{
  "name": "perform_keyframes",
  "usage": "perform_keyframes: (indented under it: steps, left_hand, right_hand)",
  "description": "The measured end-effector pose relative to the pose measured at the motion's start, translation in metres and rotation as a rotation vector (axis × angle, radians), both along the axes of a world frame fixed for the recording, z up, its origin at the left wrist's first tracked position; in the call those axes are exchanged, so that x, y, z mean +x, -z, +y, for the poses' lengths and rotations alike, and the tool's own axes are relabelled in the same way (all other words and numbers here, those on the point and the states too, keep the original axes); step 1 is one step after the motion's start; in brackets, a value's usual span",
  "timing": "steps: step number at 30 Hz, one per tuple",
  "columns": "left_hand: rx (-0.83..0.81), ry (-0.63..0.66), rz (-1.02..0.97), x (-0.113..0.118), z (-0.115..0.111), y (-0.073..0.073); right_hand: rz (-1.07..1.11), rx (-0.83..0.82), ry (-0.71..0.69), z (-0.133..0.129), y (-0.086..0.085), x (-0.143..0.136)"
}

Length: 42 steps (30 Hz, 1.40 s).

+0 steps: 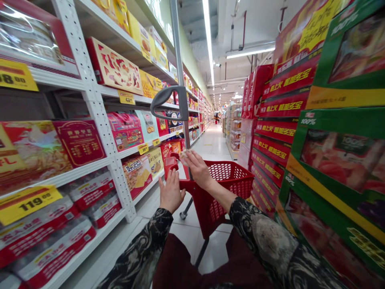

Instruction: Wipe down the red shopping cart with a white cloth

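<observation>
A red shopping cart [231, 176] with a perforated basket stands in front of my knees. My right hand [197, 167] reaches over its near left side and presses a small pale crumpled thing, which looks like a tissue or cloth [184, 156], against the cart's upper part. My left hand [172, 192], fingers apart and holding nothing, rests at or just beside the red end piece [171, 163]; whether it touches cannot be told. Just beyond my hands a grey upright pole [178, 52] rises, with a grey loop handle [168, 103] on it.
White shelves [102, 120] with boxed goods and yellow price tags line the left. Stacked red cartons [276, 128] and green boxes [337, 152] stand close on the right. A tiled aisle [212, 138] runs ahead, with a distant person [217, 117] in it.
</observation>
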State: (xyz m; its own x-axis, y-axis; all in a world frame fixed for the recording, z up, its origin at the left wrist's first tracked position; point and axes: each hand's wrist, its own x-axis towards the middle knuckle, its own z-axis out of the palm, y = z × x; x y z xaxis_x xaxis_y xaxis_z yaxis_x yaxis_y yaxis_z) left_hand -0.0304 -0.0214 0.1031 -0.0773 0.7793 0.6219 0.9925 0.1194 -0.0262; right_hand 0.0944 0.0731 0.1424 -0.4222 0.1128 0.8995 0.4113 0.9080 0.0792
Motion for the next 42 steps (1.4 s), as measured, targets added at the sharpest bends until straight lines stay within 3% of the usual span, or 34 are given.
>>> perform_keyframes:
  steps: [3,5,7,11,14,17,24,28,36,42]
  left_hand:
    - [0.006,0.008,0.003,0.001,0.0,-0.001]
    - [0.007,0.007,0.005,0.001,0.001,-0.004]
    - [0.006,0.005,0.007,0.001,0.002,-0.009]
    - [0.013,0.001,0.011,0.001,0.004,-0.018]
    - [0.006,-0.006,0.014,-0.002,0.004,-0.019]
    - [-0.045,-0.002,0.012,-0.009,0.004,-0.016]
    - [-0.103,0.035,-0.028,-0.02,0.005,-0.011]
    - [-0.069,0.04,-0.035,-0.016,0.003,-0.008]
    - [-0.065,0.023,-0.058,-0.009,-0.002,-0.009]
    - [-0.037,0.014,-0.08,-0.009,-0.011,-0.007]
  right_hand:
    - [-0.081,0.019,-0.015,-0.003,0.035,0.011]
    - [-0.106,0.003,-0.027,-0.005,0.041,0.014]
    - [-0.091,-0.026,-0.028,-0.005,0.033,0.011]
    - [-0.014,-0.043,-0.009,-0.004,-0.003,-0.003]
    - [-0.021,-0.015,-0.014,-0.002,-0.009,-0.011]
    - [-0.059,-0.022,-0.037,-0.001,0.012,-0.01]
    - [-0.059,-0.15,-0.015,-0.012,0.091,0.001]
    - [0.036,-0.287,0.022,-0.022,0.119,0.008]
    - [0.175,-0.448,0.09,-0.013,0.133,0.019]
    - [0.199,-0.437,0.056,-0.013,0.135,0.017]
